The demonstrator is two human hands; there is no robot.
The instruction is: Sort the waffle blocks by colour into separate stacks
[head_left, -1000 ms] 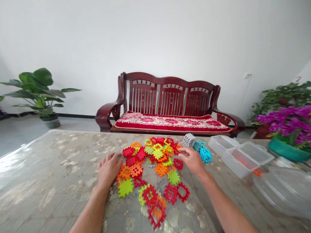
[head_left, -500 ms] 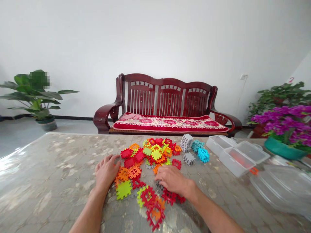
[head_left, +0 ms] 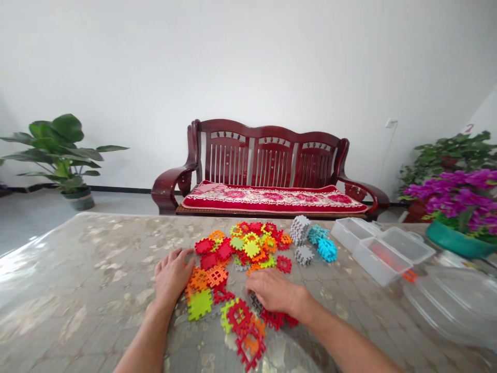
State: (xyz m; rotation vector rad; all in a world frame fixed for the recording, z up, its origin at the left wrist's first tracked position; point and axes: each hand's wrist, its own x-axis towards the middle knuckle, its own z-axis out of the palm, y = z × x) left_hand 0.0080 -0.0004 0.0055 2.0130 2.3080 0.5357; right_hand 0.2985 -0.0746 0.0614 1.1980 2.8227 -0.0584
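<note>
Palm down on the table, my left hand (head_left: 174,274) lies open against the left side of a loose spread of notched plastic building tiles (head_left: 217,275) in red, orange and yellow-green. My right hand (head_left: 272,290) is closed, fingers bent down onto a grey notched tile (head_left: 256,304); the fingertips are partly hidden. Red tiles (head_left: 274,318) stick out beneath that palm. Between my forearms lie a red window-frame tile (head_left: 238,316) and a red open-frame tile (head_left: 250,348), overlapping orange and yellow-green ones. A yellow-green solid tile (head_left: 200,304) is close to my left wrist.
Stacked grey tiles (head_left: 300,230) and blue tiles (head_left: 327,249) stand right of the heap. Farther right are a clear divided box (head_left: 378,269) with its lid open, clear plastic lids (head_left: 458,303) and a flower pot (head_left: 460,241). A wooden bench (head_left: 272,160) stands beyond the table (head_left: 97,290).
The view has shifted slightly. More of the grey tile shows below my right fingers, which have moved only a little. My left hand stays in its place beside the tiles.
</note>
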